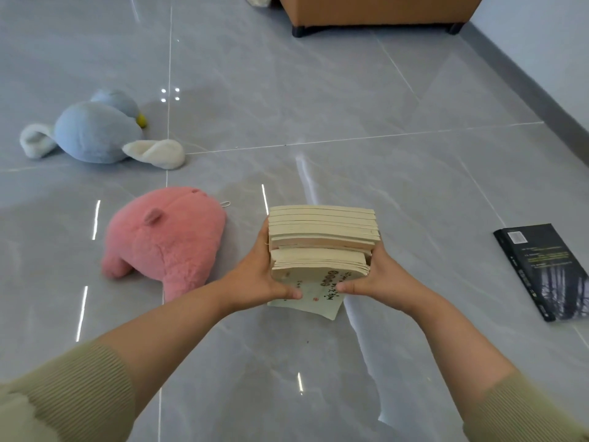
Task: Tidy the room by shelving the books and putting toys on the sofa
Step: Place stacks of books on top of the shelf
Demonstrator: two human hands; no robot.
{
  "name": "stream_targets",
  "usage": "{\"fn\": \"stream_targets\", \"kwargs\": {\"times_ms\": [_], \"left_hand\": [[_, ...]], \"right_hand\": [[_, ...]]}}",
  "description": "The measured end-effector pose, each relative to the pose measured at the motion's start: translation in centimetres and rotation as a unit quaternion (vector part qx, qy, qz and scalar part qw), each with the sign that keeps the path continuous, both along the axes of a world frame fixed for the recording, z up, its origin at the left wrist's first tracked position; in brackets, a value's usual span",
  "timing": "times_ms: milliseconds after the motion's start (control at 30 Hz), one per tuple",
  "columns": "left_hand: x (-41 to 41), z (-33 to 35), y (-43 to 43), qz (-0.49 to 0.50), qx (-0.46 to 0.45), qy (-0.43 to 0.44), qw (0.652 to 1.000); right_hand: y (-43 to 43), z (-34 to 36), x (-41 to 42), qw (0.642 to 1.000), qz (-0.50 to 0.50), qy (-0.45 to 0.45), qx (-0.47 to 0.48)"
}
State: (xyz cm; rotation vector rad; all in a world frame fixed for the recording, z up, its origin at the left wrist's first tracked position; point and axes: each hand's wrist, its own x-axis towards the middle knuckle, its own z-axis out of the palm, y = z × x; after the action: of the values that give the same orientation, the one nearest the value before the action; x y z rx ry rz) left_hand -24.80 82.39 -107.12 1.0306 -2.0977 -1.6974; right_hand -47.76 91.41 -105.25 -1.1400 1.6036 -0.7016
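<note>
A stack of several cream paperback books [322,240] stands above the grey tiled floor, held between both hands. My left hand [258,275] grips its left side with the thumb on the pale front cover. My right hand [379,275] grips the right side, thumb on the same cover. A pink plush pig [165,244] lies on the floor just left of the stack. Farther back on the left lies a blue plush bird with white wings [95,132]. A black book [545,269] lies flat on the floor to the right.
The brown sofa base [379,11] on black feet stands at the top, far side of the floor. A white wall with a grey skirting board [529,87] runs along the right. A pale object [258,0] sits beside the sofa's left corner.
</note>
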Motion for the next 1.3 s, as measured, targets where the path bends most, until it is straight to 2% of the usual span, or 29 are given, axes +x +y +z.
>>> {"fn": "stream_targets", "kwargs": {"times_ms": [467,600,667,733,800,900,1067,1300], "left_hand": [[0.5,-2.9,0.7,0.027,-0.057,-0.067,0.996],[1.0,-3.6,0.1,0.027,-0.091,-0.094,0.991],[1.0,-3.8,0.0,0.025,-0.098,-0.092,0.991],[0.9,-3.8,-0.1,0.023,-0.103,-0.092,0.990],[0.9,-3.8,-0.2,0.019,-0.108,-0.092,0.990],[0.9,-3.8,-0.3,0.013,-0.107,-0.098,0.989],[0.9,-3.8,-0.5,0.003,-0.105,-0.096,0.990],[1.0,-4.1,-0.6,-0.005,-0.113,-0.096,0.989]], "right_hand": [[1.2,-1.7,0.0,0.994,0.087,0.066,0.003],[1.1,1.0,-1.7,0.988,0.119,0.084,0.054],[1.4,2.0,-2.4,0.993,0.080,0.043,0.070],[2.0,2.7,-2.0,0.997,-0.045,-0.039,0.043],[2.9,2.6,-0.9,0.981,-0.176,-0.083,-0.015],[3.9,2.4,1.4,0.958,-0.268,-0.014,-0.102],[4.8,2.2,2.8,0.932,-0.342,0.002,-0.122],[5.3,2.1,3.9,0.945,-0.315,-0.044,-0.071]]}}
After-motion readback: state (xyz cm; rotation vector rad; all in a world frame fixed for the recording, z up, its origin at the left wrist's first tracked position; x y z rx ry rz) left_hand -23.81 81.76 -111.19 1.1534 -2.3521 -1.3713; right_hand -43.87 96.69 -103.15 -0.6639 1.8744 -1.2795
